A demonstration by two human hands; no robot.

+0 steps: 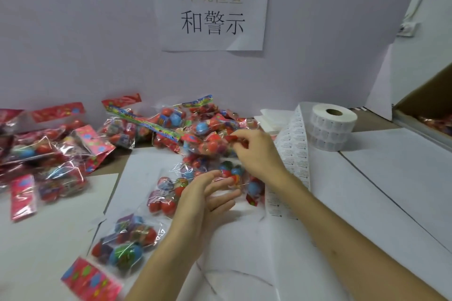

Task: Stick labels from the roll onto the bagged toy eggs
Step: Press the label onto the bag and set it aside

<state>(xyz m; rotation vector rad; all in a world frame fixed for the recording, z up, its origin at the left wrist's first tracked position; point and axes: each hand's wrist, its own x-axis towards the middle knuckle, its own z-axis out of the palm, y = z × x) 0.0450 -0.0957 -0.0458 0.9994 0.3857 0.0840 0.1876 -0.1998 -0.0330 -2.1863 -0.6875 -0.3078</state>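
Right hand [256, 154] is pinching a bag [215, 146] by its header [231, 139] between curled fingertips. Left hand [203, 198] is lying open, empty. Bag is likely handling light, crinkly and slippery, with the header gripping best.

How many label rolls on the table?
1: the label roll stands on end at right rear, its strip trailing past the right hand pinching a bag. Others may be hidden.

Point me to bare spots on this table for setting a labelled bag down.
Best: white surface between the label strip, label roll and cardboard box. Also the near-left corner, between the left pile and the nearest bag. Crowded: centre pile, around the left hand and where the right hand pinches a bag header.
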